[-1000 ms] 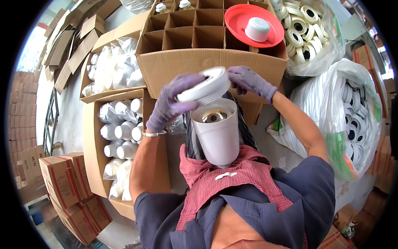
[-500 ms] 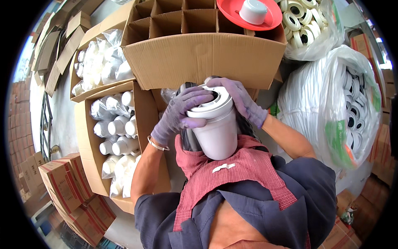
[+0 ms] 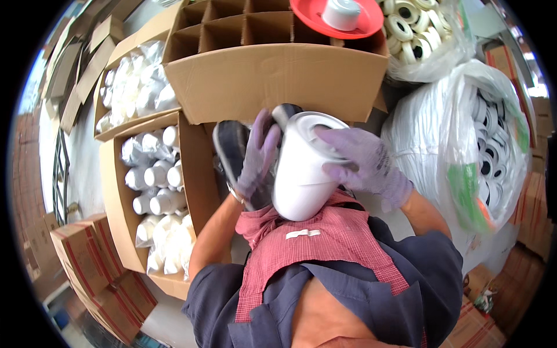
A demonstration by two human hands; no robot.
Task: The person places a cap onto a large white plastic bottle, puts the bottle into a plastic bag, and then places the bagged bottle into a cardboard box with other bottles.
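Observation:
A white plastic canister [image 3: 301, 182] leans in my lap against a red checked apron [image 3: 336, 232], its round lid [image 3: 306, 120] uppermost and tilted to the right. My right hand [image 3: 371, 162], in a purple-grey glove, grips the lid edge and upper side, with the thumb below the rim. Just left of the canister my left hand [image 3: 259, 153], gloved alike, is raised with fingers apart and holds nothing. The opening in the lid is partly hidden by the right fingers.
In front stands a divided carton [image 3: 278, 81] with a red basin [image 3: 371, 17] on it, holding a white round part [image 3: 341, 14]. Cartons of bagged white bottles [image 3: 168, 203] are on the left. Bags of white rings [image 3: 490, 145] sit on the right.
My left hand has come off the lid and moved to the canister's left. My right hand has shifted down the lid's right side. The canister now tilts to the right.

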